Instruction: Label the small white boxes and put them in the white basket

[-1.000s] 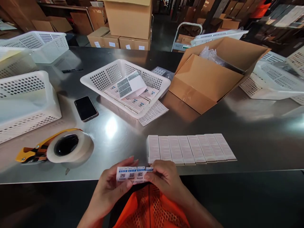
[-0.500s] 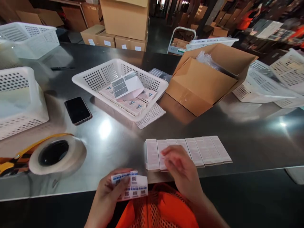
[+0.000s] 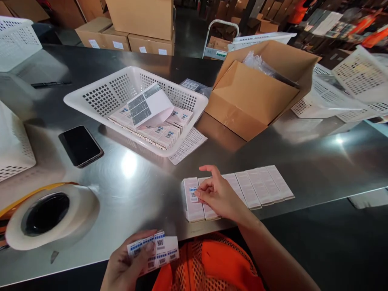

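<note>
My left hand (image 3: 131, 258) grips a sheet of QR-code stickers (image 3: 160, 254) at the table's near edge, thumb on top. Part of the sheet is bare backing. A single sticker (image 3: 193, 194) is pinched at its right edge between thumb and finger of my right hand (image 3: 216, 194), my index finger stretched out above. That sticker lies over the leftmost of several small white boxes (image 3: 194, 212) set side by side in a row; whether it is fully stuck down I cannot tell. My right hand covers parts of the neighbouring boxes.
A white basket (image 3: 91, 115) with labelled boxes and a folded sheet stands behind. An open carton (image 3: 242, 105) is to its right. Left are a phone (image 3: 80, 145) and a tape roll (image 3: 72, 216). A printed sheet (image 3: 188, 147) lies partly under the basket.
My right hand has moved left to the leftmost box, where a sticker now shows at its fingertips. The view has shifted; my left hand still grips the sticker sheet.
</note>
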Demonstrator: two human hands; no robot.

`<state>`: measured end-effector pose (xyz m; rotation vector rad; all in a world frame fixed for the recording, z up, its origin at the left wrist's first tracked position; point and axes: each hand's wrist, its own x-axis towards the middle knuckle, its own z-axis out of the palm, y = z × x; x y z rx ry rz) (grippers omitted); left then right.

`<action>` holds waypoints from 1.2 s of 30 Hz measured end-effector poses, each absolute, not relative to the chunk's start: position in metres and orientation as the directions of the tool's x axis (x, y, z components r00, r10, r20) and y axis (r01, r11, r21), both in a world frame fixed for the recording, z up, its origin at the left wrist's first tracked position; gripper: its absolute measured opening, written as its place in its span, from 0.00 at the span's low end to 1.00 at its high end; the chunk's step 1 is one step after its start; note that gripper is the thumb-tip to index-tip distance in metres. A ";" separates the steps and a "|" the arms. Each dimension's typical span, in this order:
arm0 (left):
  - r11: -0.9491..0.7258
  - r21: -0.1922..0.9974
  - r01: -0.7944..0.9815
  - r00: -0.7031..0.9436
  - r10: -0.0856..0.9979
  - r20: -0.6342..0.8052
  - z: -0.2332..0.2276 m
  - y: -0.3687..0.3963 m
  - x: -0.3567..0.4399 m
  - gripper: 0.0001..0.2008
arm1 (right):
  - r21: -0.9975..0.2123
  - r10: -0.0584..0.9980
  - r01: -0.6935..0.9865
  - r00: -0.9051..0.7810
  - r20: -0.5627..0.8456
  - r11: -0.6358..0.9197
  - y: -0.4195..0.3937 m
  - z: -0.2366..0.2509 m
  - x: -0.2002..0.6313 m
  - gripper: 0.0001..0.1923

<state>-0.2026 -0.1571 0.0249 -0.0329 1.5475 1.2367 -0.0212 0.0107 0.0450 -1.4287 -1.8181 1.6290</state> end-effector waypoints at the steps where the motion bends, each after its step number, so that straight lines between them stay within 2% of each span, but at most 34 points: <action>1: 0.460 0.669 -0.585 -0.399 0.554 -0.730 0.026 -0.156 -0.203 0.26 | -0.876 0.804 0.459 -0.459 -0.377 -0.148 0.012 0.045 -0.022 0.25; 14: 0.496 0.638 -0.588 -0.358 0.548 -0.756 0.022 -0.150 -0.202 0.27 | -0.816 0.799 0.572 -0.452 -0.396 -0.082 0.018 0.042 -0.025 0.20; 23: 0.475 0.684 -0.553 -0.397 0.571 -0.718 0.035 -0.147 -0.196 0.25 | -0.713 0.871 0.695 -0.404 -0.279 0.094 0.016 0.038 -0.031 0.21; 27: 0.441 0.702 -0.559 -0.407 0.592 -0.696 0.041 -0.145 -0.191 0.25 | -0.668 0.889 0.736 -0.375 -0.264 0.112 0.014 0.040 -0.024 0.20; 31: 0.401 0.749 -0.528 -0.406 0.655 -0.637 0.042 -0.142 -0.181 0.22 | -0.831 0.892 0.550 -0.413 -0.184 0.083 -0.010 0.047 -0.015 0.12; 34: 0.373 0.763 -0.528 -0.372 0.706 -0.602 0.041 -0.139 -0.175 0.19 | -0.917 0.789 0.387 -0.591 -0.166 0.097 -0.036 0.051 -0.012 0.11; 36: 0.377 0.759 -0.531 -0.336 0.729 -0.597 0.040 -0.138 -0.172 0.19 | -0.931 0.764 0.329 -0.638 -0.097 0.156 -0.050 0.053 -0.011 0.06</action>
